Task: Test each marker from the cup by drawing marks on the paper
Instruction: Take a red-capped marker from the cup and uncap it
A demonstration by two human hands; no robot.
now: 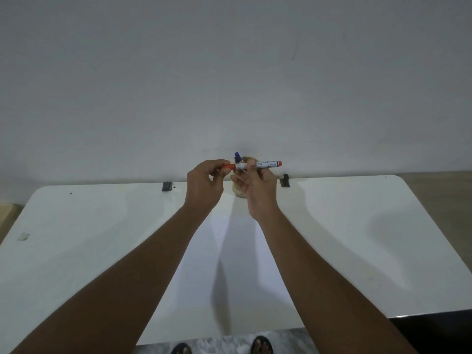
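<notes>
A red marker [265,164] with a white labelled barrel is held level above the table's far edge. My left hand [204,185] pinches its red cap end, and my right hand [258,190] grips the barrel near the middle. Behind my hands stands a pale cup [238,192], mostly hidden, with a blue marker [237,157] sticking up out of it. A white sheet of paper [229,264] lies on the white table [89,251] between my forearms and shows no marks.
Two small dark clips [166,186] [284,180] sit on the table's far edge against a grey wall. A small pale scrap [23,236] lies at the left. My sandalled feet [260,344] show below the near edge.
</notes>
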